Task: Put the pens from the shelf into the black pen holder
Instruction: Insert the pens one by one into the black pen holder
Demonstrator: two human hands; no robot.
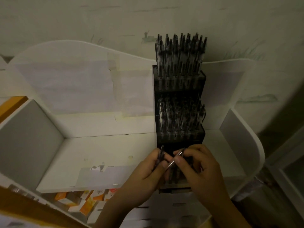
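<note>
From the head camera, a tall black pen holder stands in stepped tiers on a white shelf, against the shelf's back panel. Its top tier and middle tier are packed with upright pens, dark caps pointing up. Both hands meet at the holder's lowest front tier. The left hand has its fingers curled round a small bundle of dark pens, whose ends stick up above the knuckles. The right hand pinches a single pen between thumb and fingers; this pen lies tilted, its shiny barrel crossing the gap between the two hands, just above the front tier. More pens stand in that tier under the right hand, partly hidden. Strips of tape and paper cling to the shelf's front lip. Below the shelf lie orange and white boxes, jumbled together.
</note>
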